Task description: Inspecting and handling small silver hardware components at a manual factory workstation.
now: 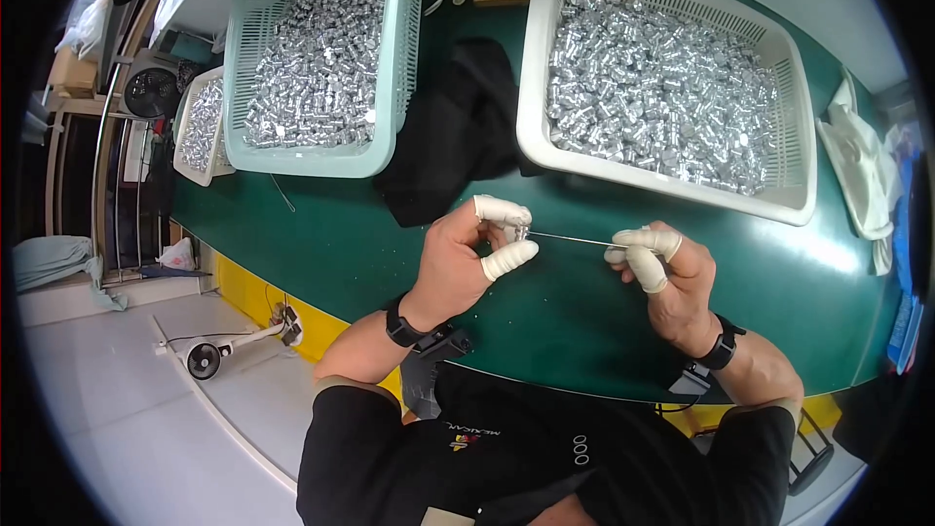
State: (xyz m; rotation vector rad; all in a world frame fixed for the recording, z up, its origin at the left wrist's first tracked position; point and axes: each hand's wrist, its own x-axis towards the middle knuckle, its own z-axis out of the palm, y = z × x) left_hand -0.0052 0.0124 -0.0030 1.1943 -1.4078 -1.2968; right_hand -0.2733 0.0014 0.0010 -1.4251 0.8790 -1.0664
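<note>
Left hand: we see our left hand [453,258] with thumb and fingers clamped on a small metal piece, white finger cots [502,210] covering the tips.
Right hand: our right hand [682,278] has thumb and fingers pinched together on a thin metal rod [575,239].
Metal piece: we have the small silvery metal piece [522,233] at our left fingertips, above the table and on the near side of the baskets.
Rod: it spans the gap between our hands, its left end at the metal piece; we cannot tell whether it enters it.
Table: we work over a dark green tabletop [351,253].
Right basket: far right, a white basket [532,88] heaped with silvery pieces.
Left basket: far left, a pale blue-green basket [302,164] of similar pieces; left of it, a smaller white basket [201,175] holds more.
Cloths: a black cloth [448,127] lies between the two large baskets, and a pale cloth [857,170] at the right edge.
Wrists: we wear a black band on each.
</note>
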